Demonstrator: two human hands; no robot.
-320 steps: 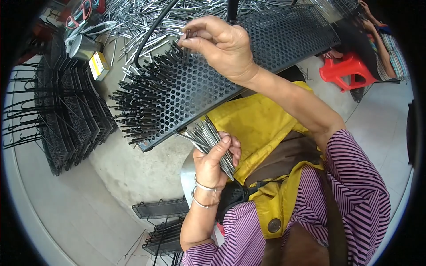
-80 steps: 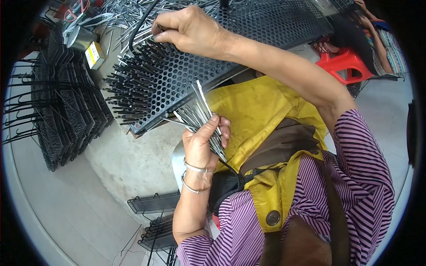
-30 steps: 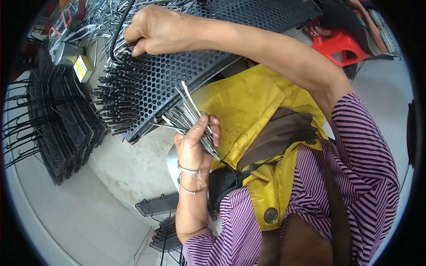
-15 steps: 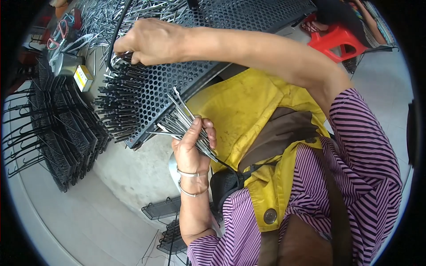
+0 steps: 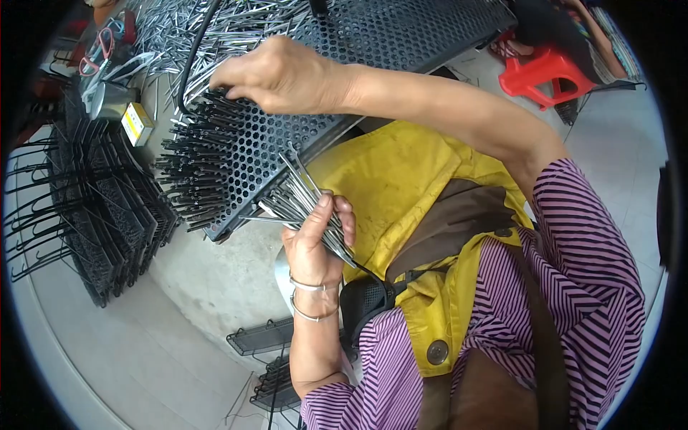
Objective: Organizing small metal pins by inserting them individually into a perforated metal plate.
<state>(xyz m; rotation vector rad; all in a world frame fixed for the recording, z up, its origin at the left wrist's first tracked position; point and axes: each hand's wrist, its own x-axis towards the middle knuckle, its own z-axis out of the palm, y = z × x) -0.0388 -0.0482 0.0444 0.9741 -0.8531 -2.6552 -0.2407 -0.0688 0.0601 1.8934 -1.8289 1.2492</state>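
Observation:
My left hand [image 5: 314, 240] is closed around a bundle of thin silver metal rods [image 5: 290, 203], their ends fanning out past the thumb. Above the black perforated metal rack [image 5: 279, 132], my right hand [image 5: 276, 75] reaches across with its fingertips pinched together. What they grip, if anything, is hidden. Those fingertips are at the far end of a dense row of dark, thin rod-like pieces [image 5: 197, 165] lined up along the rack's left edge. A bent black bar [image 5: 192, 61] rises from the rack just left of my right hand.
Loose silver rods [image 5: 208, 25] lie heaped behind the rack. At left are stacked black mesh racks with hooks [image 5: 107, 208], a yellow-and-white box [image 5: 136, 125], a metal can [image 5: 111, 102] and scissors [image 5: 100, 50]. A red stool [image 5: 548, 75] and another person's arm [image 5: 598, 36] are at far right.
My right hand has shifted a little to the right, its fingertips staying near the far end of the dark row. My left hand keeps its bundle in nearly the same place.

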